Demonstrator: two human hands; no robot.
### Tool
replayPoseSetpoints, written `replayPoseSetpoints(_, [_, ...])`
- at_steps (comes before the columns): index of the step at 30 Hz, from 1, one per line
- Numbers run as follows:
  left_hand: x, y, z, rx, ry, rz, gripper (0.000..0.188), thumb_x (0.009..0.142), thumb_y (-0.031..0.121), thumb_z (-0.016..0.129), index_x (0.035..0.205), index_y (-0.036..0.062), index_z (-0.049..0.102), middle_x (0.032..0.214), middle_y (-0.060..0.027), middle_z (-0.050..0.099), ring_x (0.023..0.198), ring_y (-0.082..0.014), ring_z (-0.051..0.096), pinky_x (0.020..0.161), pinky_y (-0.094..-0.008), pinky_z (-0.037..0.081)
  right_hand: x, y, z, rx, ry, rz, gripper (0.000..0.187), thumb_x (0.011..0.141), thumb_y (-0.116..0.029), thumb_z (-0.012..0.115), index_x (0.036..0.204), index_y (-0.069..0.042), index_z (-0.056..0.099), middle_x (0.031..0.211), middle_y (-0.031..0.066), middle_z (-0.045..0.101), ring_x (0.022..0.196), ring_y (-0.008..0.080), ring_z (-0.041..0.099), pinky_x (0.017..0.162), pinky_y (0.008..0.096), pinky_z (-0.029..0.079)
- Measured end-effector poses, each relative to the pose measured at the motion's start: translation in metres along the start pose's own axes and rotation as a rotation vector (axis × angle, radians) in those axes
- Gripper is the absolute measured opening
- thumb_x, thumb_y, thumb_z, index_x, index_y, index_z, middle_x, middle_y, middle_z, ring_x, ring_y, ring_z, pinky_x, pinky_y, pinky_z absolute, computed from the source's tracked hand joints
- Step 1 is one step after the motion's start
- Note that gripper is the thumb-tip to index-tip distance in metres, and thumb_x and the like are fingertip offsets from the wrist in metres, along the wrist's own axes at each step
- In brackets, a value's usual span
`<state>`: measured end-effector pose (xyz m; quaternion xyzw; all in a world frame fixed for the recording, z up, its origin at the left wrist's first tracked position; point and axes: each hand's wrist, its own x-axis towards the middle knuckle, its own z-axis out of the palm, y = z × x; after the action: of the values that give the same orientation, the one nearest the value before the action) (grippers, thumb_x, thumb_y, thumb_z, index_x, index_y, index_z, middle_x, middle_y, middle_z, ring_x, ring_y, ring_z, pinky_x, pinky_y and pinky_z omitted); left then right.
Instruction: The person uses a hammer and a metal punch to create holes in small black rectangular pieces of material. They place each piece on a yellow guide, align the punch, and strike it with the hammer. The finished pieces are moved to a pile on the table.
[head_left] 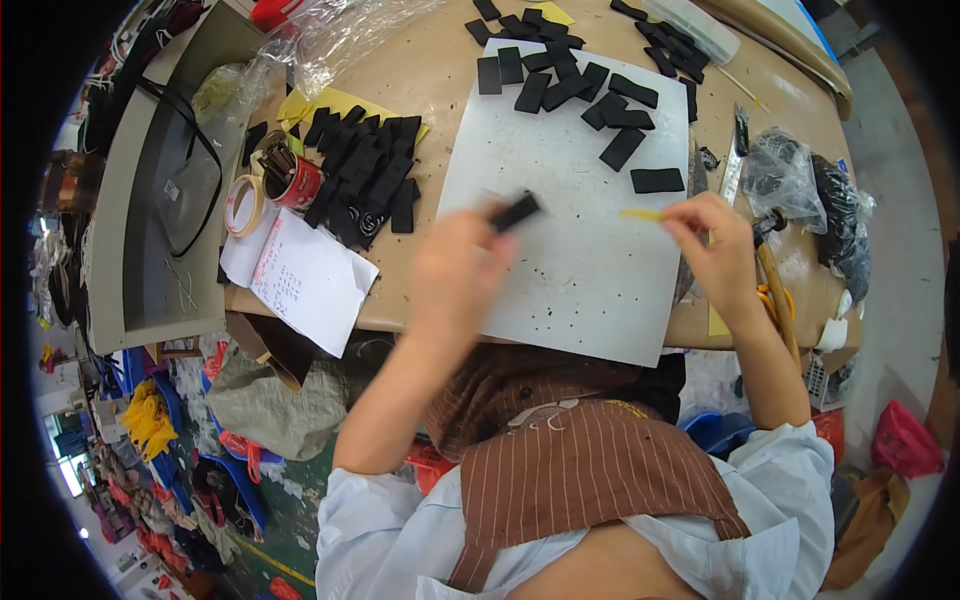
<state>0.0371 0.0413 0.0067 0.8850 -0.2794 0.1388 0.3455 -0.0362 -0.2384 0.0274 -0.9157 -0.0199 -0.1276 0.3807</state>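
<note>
Smeared by motion, my left hand (462, 262) hovers over the left part of a pale grey board (600, 290). Its closed fingers grip a short black fabric strip (517, 212). Over the board's right edge, my right hand (715, 240) pinches a thin yellow strip (640, 214) between thumb and fingertips. One black piece (657, 180) lies alone on the board just above that strip. More black pieces (565, 85) are scattered across the far part of the board. Small dark dots mark the board's surface.
Left of the board sits a heap of black pieces (365, 165), near a red tin (300, 185), a tape roll (245, 205) and an open notebook (305, 275). To the right lie a box cutter (741, 130), a metal ruler (731, 178), a wooden-handled hammer (777, 280) and plastic bags (785, 170).
</note>
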Motion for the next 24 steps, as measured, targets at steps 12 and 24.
replayPoseSetpoints(12, [0.061,-0.026,-0.020,0.094,0.061,-0.115,0.035,0.084,0.010,0.073,0.086,0.0027,0.039,0.126,-0.0206,0.063,0.099,-0.0337,0.067,0.083,-0.0361,0.052,0.024,-0.009,0.060,-0.186,-0.032,-0.409,0.007,0.079,-0.015,0.067,0.073,-0.013,0.063,0.072,0.0061,0.059,0.068,0.0255,0.060,0.065,0.0397,0.045])
replayPoseSetpoints(24, [0.143,-0.009,0.053,0.098,-0.085,-0.217,0.039,0.077,0.019,0.080,0.096,0.0015,0.050,0.101,-0.0173,0.069,0.090,-0.0358,0.065,0.077,-0.0431,0.051,0.029,0.011,0.018,-0.160,0.060,-0.207,0.031,0.084,-0.010,0.068,0.115,-0.006,0.066,0.118,0.0105,0.063,0.111,0.0292,0.056,0.095,0.0404,0.043])
